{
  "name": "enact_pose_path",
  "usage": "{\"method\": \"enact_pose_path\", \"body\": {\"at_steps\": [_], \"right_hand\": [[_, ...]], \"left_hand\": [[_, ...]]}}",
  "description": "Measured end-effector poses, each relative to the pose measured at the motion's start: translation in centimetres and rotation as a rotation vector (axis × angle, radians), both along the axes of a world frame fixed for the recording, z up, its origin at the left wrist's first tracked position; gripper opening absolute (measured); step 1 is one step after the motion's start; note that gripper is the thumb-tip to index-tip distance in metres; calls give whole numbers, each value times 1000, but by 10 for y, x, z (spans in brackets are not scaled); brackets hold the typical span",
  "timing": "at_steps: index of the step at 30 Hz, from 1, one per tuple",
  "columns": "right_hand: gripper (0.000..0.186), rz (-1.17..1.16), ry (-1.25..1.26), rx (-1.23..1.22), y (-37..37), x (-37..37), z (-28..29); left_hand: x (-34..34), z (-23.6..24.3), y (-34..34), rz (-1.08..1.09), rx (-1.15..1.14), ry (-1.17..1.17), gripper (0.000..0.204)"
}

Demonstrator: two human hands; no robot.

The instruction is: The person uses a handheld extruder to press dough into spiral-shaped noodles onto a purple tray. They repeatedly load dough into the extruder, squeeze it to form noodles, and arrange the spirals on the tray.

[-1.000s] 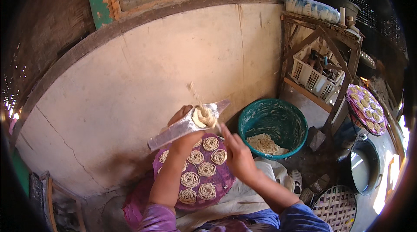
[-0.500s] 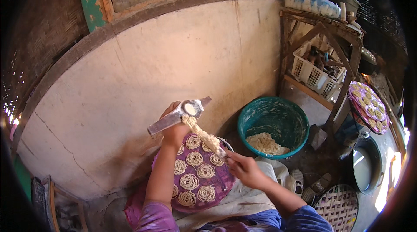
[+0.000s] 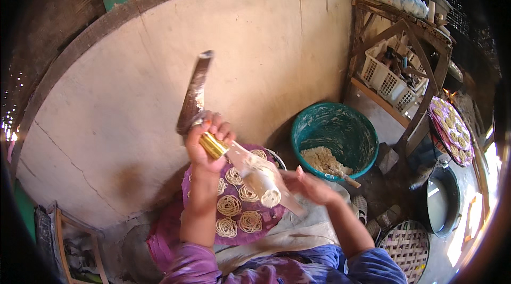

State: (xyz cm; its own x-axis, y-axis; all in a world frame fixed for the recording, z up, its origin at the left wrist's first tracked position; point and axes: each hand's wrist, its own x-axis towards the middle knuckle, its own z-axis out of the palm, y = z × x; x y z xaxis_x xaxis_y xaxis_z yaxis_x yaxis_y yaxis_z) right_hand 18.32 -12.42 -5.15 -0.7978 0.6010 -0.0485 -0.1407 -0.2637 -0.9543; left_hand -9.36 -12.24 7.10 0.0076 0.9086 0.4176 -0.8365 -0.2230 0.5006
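Observation:
My left hand (image 3: 208,138) wraps around the gold-coloured metal cylinder (image 3: 214,145) of a hand noodle press, whose dark wooden handle (image 3: 195,92) tilts up above the fist. Just below, a pale wooden plunger (image 3: 259,178) with a crossbar is blurred by motion, its rounded end crusted with dough. My right hand (image 3: 314,187) is at the plunger's right side, thumb raised and fingers partly hidden behind the wood. Beneath both hands sits a round tray covered in purple cloth (image 3: 234,237), bearing several noodle coils (image 3: 229,205).
A green basin (image 3: 336,116) with crumbly dough (image 3: 322,160) and a spatula (image 3: 346,178) stands ahead on the right. The pale wall (image 3: 239,34) rises close in front. A wooden rack (image 3: 396,18), a water basin (image 3: 443,199) and a woven basket (image 3: 407,247) are at the right.
The spatula has left my right hand and lies in the green basin. My left hand has tipped the press upright, and the plunger has come into view by my right hand.

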Motion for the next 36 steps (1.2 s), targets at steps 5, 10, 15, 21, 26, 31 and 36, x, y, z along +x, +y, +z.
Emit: {"method": "enact_pose_path", "body": {"at_steps": [5, 10, 15, 21, 26, 31, 36], "right_hand": [[86, 268, 632, -923, -54, -37, 23], [80, -391, 323, -146, -55, 3, 60], [96, -451, -19, 573, -54, -5, 93], [87, 33, 468, -515, -27, 1, 98], [86, 231, 621, -794, -15, -2, 63], [83, 293, 677, -892, -14, -7, 42], [82, -146, 279, -335, -27, -11, 46]], "left_hand": [[7, -63, -1, 204, -272, 63, 8], [-18, -78, -43, 915, 73, 1321, 31], [-2, -70, -91, 458, 124, 1344, 50], [-2, -65, -101, 478, 160, 1486, 46], [-6, -83, -102, 561, 153, 1472, 45], [-11, -100, -105, 614, 149, 1466, 44], [-10, -105, -101, 581, 122, 1549, 42]]}}
